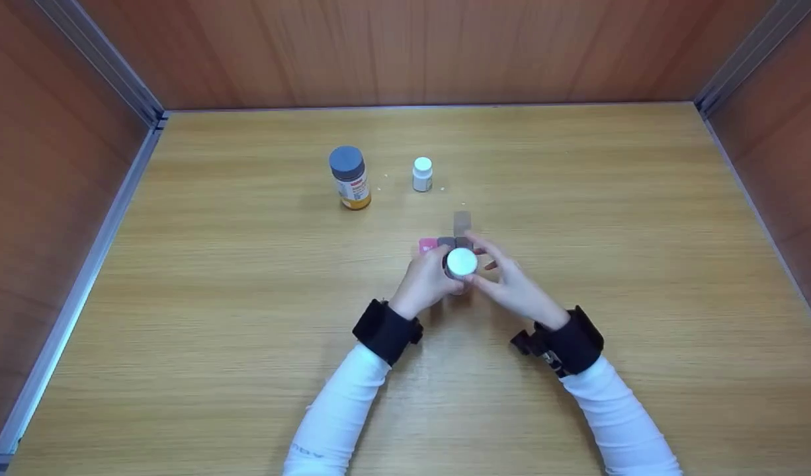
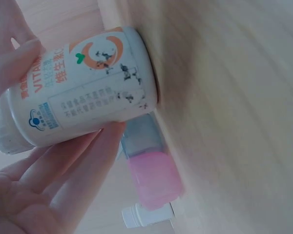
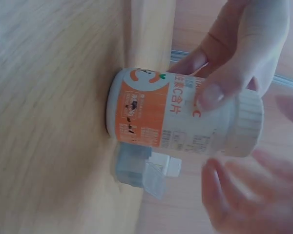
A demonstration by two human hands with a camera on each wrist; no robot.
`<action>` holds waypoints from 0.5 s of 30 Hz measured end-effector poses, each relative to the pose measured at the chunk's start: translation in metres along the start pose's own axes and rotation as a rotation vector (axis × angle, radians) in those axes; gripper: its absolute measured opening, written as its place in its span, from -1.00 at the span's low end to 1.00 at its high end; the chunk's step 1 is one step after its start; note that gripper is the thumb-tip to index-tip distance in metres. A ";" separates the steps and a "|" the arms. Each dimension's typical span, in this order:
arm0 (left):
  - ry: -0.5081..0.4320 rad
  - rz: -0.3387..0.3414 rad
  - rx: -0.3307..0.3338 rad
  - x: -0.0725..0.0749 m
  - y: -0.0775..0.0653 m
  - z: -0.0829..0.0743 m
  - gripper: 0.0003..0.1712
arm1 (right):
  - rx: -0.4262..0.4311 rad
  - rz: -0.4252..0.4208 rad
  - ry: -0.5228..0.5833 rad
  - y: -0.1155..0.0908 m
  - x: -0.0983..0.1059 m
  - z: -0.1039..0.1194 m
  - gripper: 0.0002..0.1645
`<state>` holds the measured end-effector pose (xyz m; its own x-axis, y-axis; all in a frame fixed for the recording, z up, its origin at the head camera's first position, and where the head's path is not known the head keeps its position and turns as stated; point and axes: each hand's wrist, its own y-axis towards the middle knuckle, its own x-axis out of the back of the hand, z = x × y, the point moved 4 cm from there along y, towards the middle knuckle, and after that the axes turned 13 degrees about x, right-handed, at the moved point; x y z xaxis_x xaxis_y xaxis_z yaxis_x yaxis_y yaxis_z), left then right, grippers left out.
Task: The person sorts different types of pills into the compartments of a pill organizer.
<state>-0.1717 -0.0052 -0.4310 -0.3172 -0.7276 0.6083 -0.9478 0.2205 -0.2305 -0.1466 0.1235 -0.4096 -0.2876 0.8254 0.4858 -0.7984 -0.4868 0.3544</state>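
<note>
A white vitamin C bottle (image 2: pixel 88 83) with orange print stands upright on the table, its white ridged cap (image 1: pixel 462 262) still on. My left hand (image 1: pixel 430 281) grips the bottle's body, thumb on one side and fingers on the other. Around the cap, my right hand (image 1: pixel 511 281) has its thumb and fingers spread apart; they look blurred in the right wrist view, and contact with the cap is hard to tell. Just behind the bottle is a small pill organizer with a pink compartment (image 2: pixel 156 180) and a grey-blue one (image 3: pixel 132 163). One translucent lid (image 1: pixel 462 221) stands raised.
Farther back stand a small white bottle (image 1: pixel 422 174) and, to its left, a larger amber jar (image 1: pixel 350 178) with a dark blue lid. Several tiny white bits lie near the small bottle. Wood panels (image 1: pixel 412 53) wall the table (image 1: pixel 247 277) at the back and sides.
</note>
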 end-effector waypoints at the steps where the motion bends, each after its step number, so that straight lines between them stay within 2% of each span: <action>1: 0.003 0.000 0.003 0.000 0.000 0.000 -0.57 | -0.009 -0.051 -0.045 0.000 0.001 0.001 -0.31; 4: 0.007 0.000 0.014 -0.001 0.001 -0.001 -0.57 | -0.052 -0.207 -0.200 0.000 0.001 0.003 -0.33; 6: 0.009 -0.004 0.016 -0.001 0.001 -0.001 -0.57 | -0.071 -0.263 -0.272 0.000 -0.003 0.004 -0.33; 10: 0.023 -0.019 -0.003 -0.001 0.001 -0.001 -0.60 | -0.093 -0.289 -0.353 0.001 -0.015 0.004 -0.34; 15: 0.007 -0.018 -0.018 -0.001 0.000 -0.001 -0.64 | -0.092 -0.320 -0.363 0.001 -0.018 0.004 -0.41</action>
<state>-0.1714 -0.0042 -0.4306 -0.2998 -0.7273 0.6174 -0.9539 0.2189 -0.2054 -0.1400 0.1074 -0.4144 0.1696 0.7684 0.6171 -0.8645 -0.1846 0.4675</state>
